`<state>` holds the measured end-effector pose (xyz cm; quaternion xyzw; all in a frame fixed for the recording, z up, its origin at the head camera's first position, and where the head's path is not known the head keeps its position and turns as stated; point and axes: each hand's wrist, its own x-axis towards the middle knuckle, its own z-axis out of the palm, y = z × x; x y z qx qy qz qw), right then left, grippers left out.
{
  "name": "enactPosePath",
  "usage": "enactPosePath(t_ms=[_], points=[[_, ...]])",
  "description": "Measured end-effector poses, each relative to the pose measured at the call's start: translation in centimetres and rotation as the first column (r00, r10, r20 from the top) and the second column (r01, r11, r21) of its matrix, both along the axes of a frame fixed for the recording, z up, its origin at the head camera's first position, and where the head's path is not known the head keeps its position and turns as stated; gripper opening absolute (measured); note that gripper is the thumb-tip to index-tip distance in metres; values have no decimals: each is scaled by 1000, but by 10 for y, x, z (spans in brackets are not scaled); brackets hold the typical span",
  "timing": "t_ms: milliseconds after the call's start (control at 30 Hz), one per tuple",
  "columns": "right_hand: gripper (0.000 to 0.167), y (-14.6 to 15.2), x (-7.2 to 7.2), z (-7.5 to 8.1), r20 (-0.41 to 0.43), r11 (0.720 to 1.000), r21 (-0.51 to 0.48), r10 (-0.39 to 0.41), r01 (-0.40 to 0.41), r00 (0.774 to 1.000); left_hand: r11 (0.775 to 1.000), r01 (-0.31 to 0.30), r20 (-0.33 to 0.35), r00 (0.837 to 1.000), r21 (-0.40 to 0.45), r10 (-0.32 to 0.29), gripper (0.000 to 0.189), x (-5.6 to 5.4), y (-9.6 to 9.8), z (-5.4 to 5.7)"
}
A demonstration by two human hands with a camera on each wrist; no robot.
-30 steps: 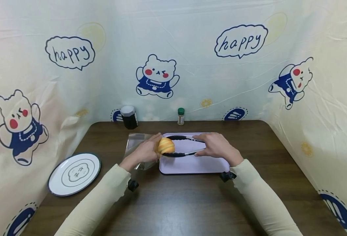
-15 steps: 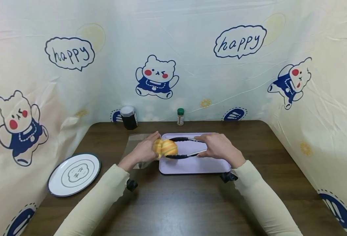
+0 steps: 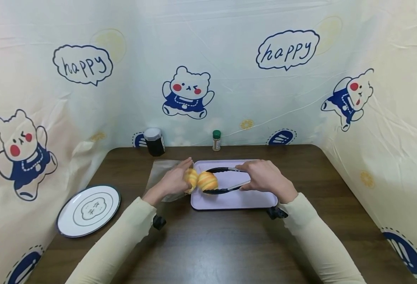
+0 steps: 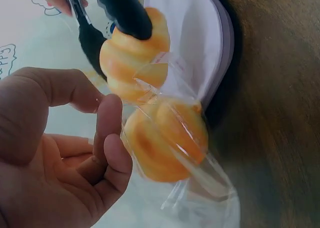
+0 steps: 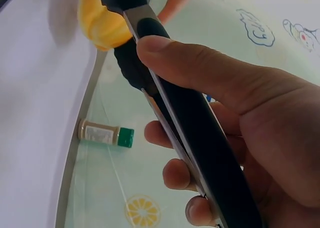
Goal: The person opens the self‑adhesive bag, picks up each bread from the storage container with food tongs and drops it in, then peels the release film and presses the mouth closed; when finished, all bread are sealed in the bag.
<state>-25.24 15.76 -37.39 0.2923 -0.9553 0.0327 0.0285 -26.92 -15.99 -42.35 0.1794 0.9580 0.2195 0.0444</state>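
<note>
My right hand (image 3: 264,176) grips black-and-silver tongs (image 5: 200,138). Their dark tips hold a yellow striped bread roll (image 3: 207,181) over the left end of a lilac tray (image 3: 244,202). A second, similar roll (image 4: 165,143) lies inside a clear plastic bag (image 4: 220,203) beside my left hand (image 3: 174,180). In the left wrist view, that hand pinches the edge of the bag with bent thumb and finger. The bag's mouth overlaps the lower side of the roll in the tongs. From the head, my left hand covers part of the bagged roll.
A white plate (image 3: 88,211) with a dark rim lies at the table's left. At the back stand a dark jar (image 3: 155,144) with a pale lid and a small green-capped bottle (image 3: 216,141). A printed cloth (image 3: 229,59) hangs behind the wooden table (image 3: 208,244).
The tongs and their roll have shifted slightly right, away from my left hand. The second roll now shows between them. My left hand has stayed almost in place.
</note>
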Motion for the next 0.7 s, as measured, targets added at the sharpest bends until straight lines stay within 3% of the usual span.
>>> enactPosePath(t_ms=[167,433,700], points=[[69,-5,0,0,-12,999,-35,-8,8,1000,999,30,6,1000,-13,-30,93,3,2,0],[69,-7,-1,-2,-9,999,-31,26,-27,1000,1000,-4,14,1000,28,4,94,2,4,0],[70,-3,-3,-1,3,998,-19,-62,62,998,1000,-27,7,1000,-11,27,88,1,1,1]])
